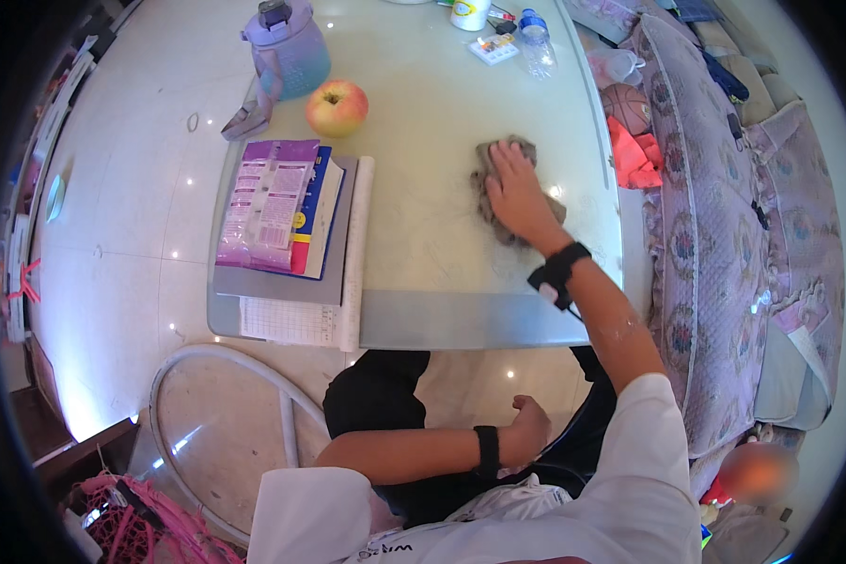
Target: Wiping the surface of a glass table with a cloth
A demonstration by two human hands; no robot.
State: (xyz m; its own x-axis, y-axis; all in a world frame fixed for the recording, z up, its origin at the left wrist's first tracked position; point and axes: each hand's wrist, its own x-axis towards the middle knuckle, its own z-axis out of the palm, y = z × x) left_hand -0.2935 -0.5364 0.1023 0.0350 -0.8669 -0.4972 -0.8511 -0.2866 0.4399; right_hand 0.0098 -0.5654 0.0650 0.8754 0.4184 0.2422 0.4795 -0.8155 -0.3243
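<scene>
My right hand (519,195) lies flat on a crumpled grey-brown cloth (502,229) on the glass-topped table (423,261), towards its right side. Its fingers are spread a little over the cloth and point away from me. Faint smears show on the glass left of the cloth. Down at my lap, my left hand (526,431) is held off the table, fingers curled, over my dark trousers; whether it holds anything is hidden. Both wrists wear black straps.
At the table's left lie a purple packet (264,204), books and papers, with an apple (337,108) and a purple-blue water jug (292,53) behind. A plastic bottle (538,46) and a white container (470,13) stand at the far right. A sofa (712,233) runs along the right.
</scene>
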